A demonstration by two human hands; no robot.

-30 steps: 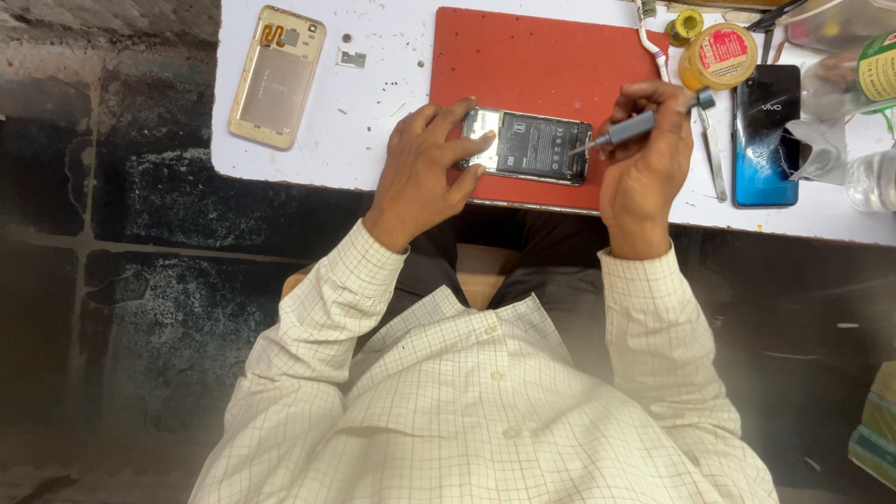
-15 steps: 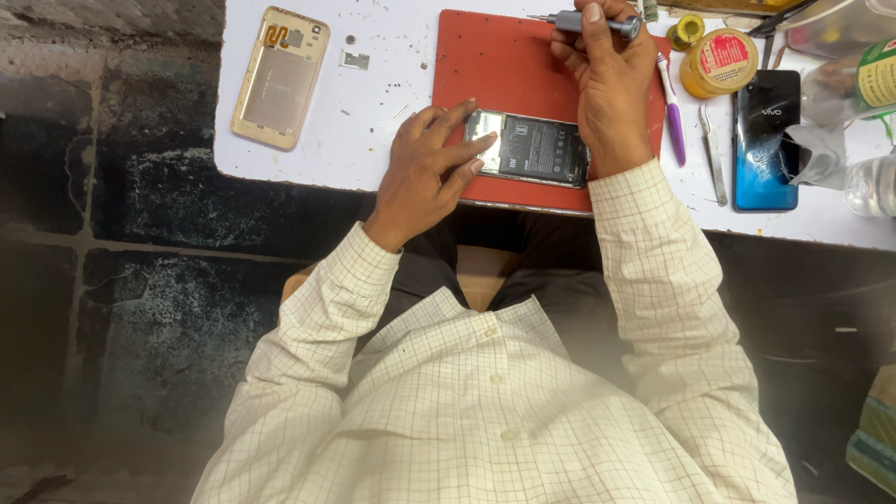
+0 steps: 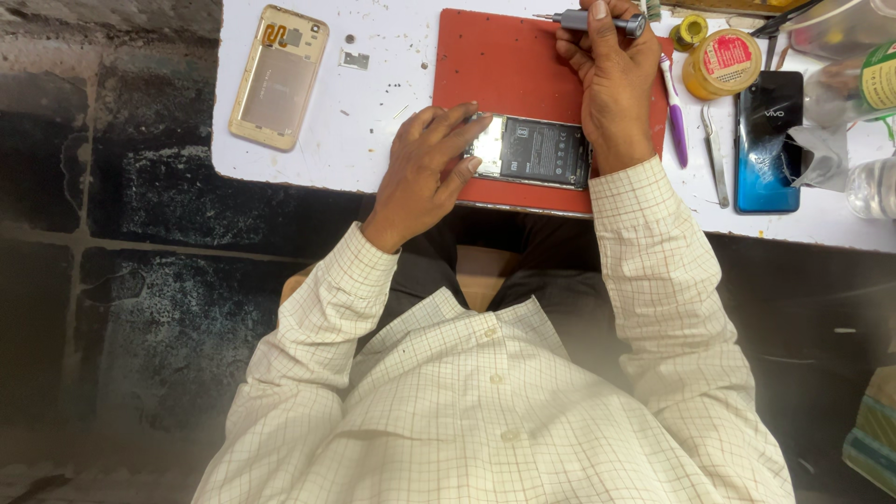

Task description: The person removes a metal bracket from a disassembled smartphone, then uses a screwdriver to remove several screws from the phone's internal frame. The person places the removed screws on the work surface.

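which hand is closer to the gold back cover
Left. The left hand rests on the opened phone, right of the gold back cover; the right hand is farther right, gripping the screwdriver.

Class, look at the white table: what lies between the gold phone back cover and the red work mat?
In the head view, between the gold back cover and the red mat lie a small metal plate and a tiny screw on the white table.
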